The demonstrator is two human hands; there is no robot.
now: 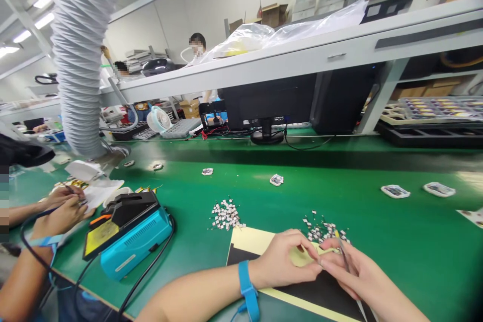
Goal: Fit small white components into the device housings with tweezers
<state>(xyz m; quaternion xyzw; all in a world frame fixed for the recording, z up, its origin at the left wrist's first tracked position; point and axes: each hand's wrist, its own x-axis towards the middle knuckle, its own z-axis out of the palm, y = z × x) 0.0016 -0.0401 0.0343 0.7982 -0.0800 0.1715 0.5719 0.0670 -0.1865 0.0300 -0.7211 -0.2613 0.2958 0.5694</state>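
Note:
My left hand [289,259], with a blue wrist strap [248,289], is closed in a pinch over a black and pale-yellow sheet [302,289]. Its fingertips meet those of my right hand [356,266]; whatever tiny piece lies between them is too small to make out. Tucked in my right hand are metal tweezers [344,255], slanting across the fingers. Just behind my hands lies a pile of small white parts with dark leads [315,231]. A second pile of similar parts [226,215] sits to the left, by the sheet's far corner.
At left stands a blue soldering station [136,241] with a black cable. A co-worker's hands [66,211] work beside it, under a white ribbed duct [81,55]. Several white-rimmed pieces [276,179] lie along the green bench [241,158]. A monitor [267,103] stands behind.

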